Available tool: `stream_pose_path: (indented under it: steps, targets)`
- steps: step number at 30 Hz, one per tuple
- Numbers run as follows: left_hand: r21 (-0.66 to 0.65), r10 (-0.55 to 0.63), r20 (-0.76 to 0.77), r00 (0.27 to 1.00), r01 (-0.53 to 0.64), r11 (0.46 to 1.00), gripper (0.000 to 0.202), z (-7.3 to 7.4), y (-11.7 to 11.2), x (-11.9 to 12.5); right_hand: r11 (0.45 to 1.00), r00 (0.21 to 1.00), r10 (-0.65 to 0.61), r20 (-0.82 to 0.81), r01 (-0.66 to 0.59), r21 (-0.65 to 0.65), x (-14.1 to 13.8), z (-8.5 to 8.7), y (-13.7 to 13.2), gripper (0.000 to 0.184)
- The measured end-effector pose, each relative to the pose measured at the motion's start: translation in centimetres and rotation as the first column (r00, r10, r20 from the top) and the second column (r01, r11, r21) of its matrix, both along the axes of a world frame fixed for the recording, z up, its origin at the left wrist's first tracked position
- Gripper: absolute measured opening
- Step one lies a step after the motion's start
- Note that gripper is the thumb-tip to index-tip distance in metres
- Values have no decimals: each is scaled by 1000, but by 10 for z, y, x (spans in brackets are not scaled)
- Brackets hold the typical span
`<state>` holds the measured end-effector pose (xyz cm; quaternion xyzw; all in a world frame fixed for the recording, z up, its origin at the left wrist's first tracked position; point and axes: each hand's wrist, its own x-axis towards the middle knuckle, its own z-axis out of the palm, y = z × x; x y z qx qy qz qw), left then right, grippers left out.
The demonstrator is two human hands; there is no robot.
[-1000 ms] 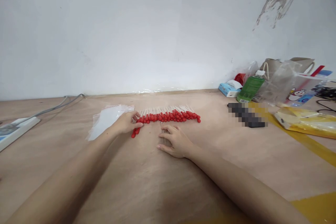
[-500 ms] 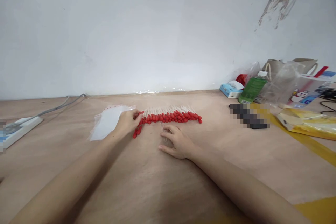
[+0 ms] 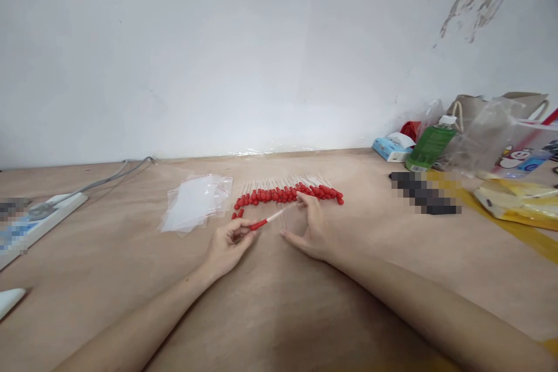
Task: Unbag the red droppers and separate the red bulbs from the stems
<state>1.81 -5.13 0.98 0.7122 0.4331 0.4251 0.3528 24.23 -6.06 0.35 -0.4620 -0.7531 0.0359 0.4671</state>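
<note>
left hand [image 3: 228,246] pinches red-ended stick [image 3: 264,222]; right hand [image 3: 318,231] splayed; plastic bags [image 3: 196,202] lie nearby.

Left hand [image 3: 231,244] and right hand [image 3: 317,229] are bare; a small dark spot [image 3: 187,280] marks the left forearm [image 3: 148,308], bare like the right forearm [image 3: 405,293].

Bare left forearm [image 3: 161,302] and right forearm [image 3: 414,296] angle inward. The left grip [image 3: 253,229] is pinched, fingers curled; the right grip [image 3: 290,215] spreads, thumb and fingers apart.

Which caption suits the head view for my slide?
Left hand holding one red-ended stick, right hand near a row of similar sticks.
</note>
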Motion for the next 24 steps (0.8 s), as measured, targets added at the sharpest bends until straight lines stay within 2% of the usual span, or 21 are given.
stream_pose_path:
  steps: [2,5,10,17,24]
  targets:
    - [-27,-53,-7,999,53,998,24,-2,-2,2,997,999,-31,35,28,68,8,-1,-3,72]
    - [-16,-100,-8,995,99,995,23,-3,-1,2,993,978,-5,207,-20,117,18,1,-7,47]
    - [100,-158,-65,985,164,981,20,-4,-2,1,984,924,73,375,-128,124,18,5,-9,22]
    - [196,-147,-330,932,220,956,25,10,-10,12,971,920,129,369,-193,141,13,4,-10,19]
    - [135,-174,-387,905,243,961,23,8,-9,16,971,891,134,434,-205,121,15,8,-16,21]
